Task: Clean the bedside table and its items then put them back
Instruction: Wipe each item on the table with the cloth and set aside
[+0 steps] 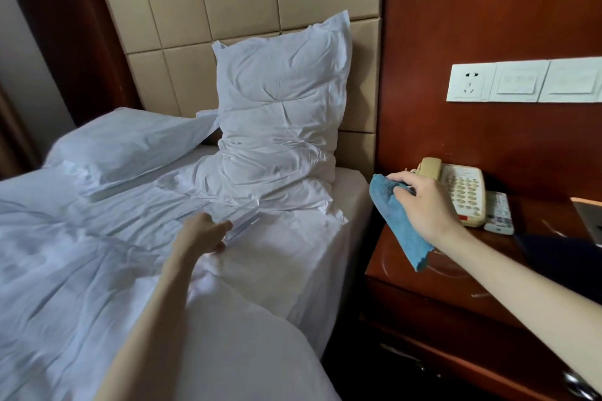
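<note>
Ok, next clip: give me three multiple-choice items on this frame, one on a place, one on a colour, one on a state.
1. Where is the phone?
A. on the bed
B. on the bedside table
C. on the floor

2. What colour is the cloth?
A. blue
B. white
C. red

3. What is the right hand doing?
A. hanging empty
B. lifting the handset
C. gripping the cloth

Answers:
1 B, it stands on the wooden top by the wall.
2 A, the hanging part is plainly blue.
3 C, its fingers close round the cloth's upper end.
</note>
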The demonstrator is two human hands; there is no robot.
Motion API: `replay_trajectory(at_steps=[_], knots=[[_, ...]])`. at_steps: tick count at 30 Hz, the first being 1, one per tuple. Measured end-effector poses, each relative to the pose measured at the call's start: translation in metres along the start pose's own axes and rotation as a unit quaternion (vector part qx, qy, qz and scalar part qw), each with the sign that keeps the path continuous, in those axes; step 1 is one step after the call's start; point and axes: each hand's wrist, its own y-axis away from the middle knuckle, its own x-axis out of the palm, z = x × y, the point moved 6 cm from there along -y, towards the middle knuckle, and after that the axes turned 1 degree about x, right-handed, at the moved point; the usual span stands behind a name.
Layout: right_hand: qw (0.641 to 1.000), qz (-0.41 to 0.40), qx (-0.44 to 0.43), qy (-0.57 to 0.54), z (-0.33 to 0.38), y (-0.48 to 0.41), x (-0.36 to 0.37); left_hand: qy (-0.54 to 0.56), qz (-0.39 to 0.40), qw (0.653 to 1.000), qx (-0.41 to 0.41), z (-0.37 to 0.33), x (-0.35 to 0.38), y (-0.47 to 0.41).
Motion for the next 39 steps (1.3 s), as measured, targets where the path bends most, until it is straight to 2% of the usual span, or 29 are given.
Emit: replay_trajectory(at_steps=[2,4,7,10,15,18,22,29,32,35,39], knots=[[1.000,-0.003,0.008,-0.001,-0.004,0.000,-0.005,-0.127,-0.042,0.991,0.032,-0.010,-0.007,0.007],[1.000,-0.010,0.017,-0.002,-0.007,0.002,-0.010,-0.189,-0.087,0.976,0.057,-0.026,-0.008,0.016],[1.000,-0.014,0.026,-0.001,-0.012,0.006,-0.021,-0.199,-0.136,0.964,0.109,-0.056,-0.004,0.030],[0.999,-0.025,0.041,0.006,-0.023,0.010,-0.038,-0.173,-0.172,0.949,0.198,-0.091,0.007,0.053],[0.994,-0.057,0.090,0.007,-0.053,0.020,-0.080,-0.105,-0.097,0.928,0.344,-0.153,0.057,0.100],[0.988,-0.090,0.125,-0.007,-0.076,0.027,-0.109,-0.092,-0.053,0.896,0.431,-0.197,0.095,0.122],[0.976,-0.144,0.161,-0.011,-0.103,0.041,-0.154,-0.098,-0.022,0.862,0.497,-0.253,0.142,0.146],[0.950,-0.225,0.214,-0.017,-0.152,0.070,-0.232,-0.008,0.140,0.857,0.496,-0.325,0.233,0.181],[0.937,-0.251,0.243,-0.011,-0.172,0.086,-0.258,-0.002,0.184,0.854,0.487,-0.349,0.276,0.190],[0.928,-0.256,0.272,0.015,-0.186,0.100,-0.277,-0.030,0.183,0.867,0.463,-0.372,0.313,0.185],[0.918,-0.263,0.297,0.014,-0.203,0.114,-0.295,-0.168,0.132,0.865,0.453,-0.390,0.352,0.174]])
